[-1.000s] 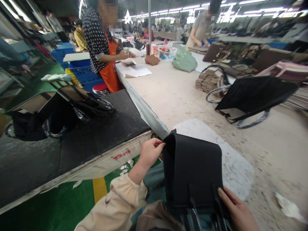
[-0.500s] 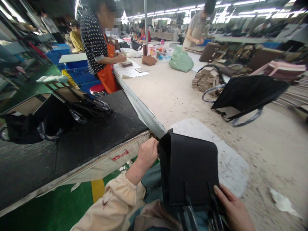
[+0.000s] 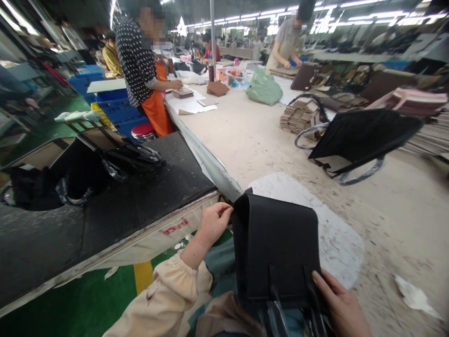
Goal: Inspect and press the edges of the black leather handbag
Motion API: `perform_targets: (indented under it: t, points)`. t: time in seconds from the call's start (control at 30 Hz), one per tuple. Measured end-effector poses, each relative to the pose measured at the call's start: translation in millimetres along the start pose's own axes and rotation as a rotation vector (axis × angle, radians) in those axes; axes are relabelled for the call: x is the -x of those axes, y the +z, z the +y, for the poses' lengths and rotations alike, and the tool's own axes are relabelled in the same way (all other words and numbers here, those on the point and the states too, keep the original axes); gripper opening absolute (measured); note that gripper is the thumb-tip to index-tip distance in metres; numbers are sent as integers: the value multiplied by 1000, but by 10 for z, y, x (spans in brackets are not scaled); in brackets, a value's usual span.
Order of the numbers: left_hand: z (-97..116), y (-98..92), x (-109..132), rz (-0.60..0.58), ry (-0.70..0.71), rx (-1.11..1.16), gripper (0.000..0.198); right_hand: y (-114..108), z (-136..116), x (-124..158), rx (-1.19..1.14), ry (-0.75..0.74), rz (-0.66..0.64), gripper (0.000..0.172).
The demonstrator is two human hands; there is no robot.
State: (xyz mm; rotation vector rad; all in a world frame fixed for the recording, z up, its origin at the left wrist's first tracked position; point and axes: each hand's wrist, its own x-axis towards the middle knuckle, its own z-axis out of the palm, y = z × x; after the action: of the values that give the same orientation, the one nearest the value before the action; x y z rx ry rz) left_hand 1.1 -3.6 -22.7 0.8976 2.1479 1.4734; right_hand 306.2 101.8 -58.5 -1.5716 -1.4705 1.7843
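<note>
A black handbag (image 3: 280, 243) lies tilted over my lap at the table edge, its base toward the table and its handles (image 3: 278, 309), partly wrapped in clear film, hanging toward me. My right hand (image 3: 340, 299) grips its lower right side, thumb on the front panel, the other fingers mostly hidden behind. At the upper left corner my left hand (image 3: 215, 222) is closed in a pinch, fingertips touching the bag's edge. Whether a small piece also sits between those fingertips cannot be made out.
Another black bag (image 3: 365, 135) lies on the pale worktable (image 3: 238, 135) at right, near stacked brown pieces (image 3: 303, 114). More black bags (image 3: 77, 173) rest on the black-topped table (image 3: 168, 178) at left. A green plastic bag (image 3: 264, 86) sits farther back. Co-workers stand beyond.
My left hand has turned slightly and its fingers have shifted, now showing thumb and fingertips pinched at the bag's corner. The handbag and my right hand have barely moved.
</note>
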Motion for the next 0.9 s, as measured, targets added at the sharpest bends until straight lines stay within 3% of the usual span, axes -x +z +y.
perform_targets:
  t: [0.23,0.37,0.47,0.63,0.9]
  points:
    - [101,11,-31,41,271,-534,19,-56,80,-58,57,-36,-8,52]
    - [62,37,-9,56,324,-599,20,-56,115,-66,42,-44,-3,52]
    - [11,19,-2,69,241,-419,20,-32,98,-46,4,-35,-22,52]
    - [-21,-14,-42,53,-127,256,25,-24,66,-43,50,-12,14,53]
    - [46,107,-93,-66,-179,354,25,-45,96,-43,20,17,-2,57]
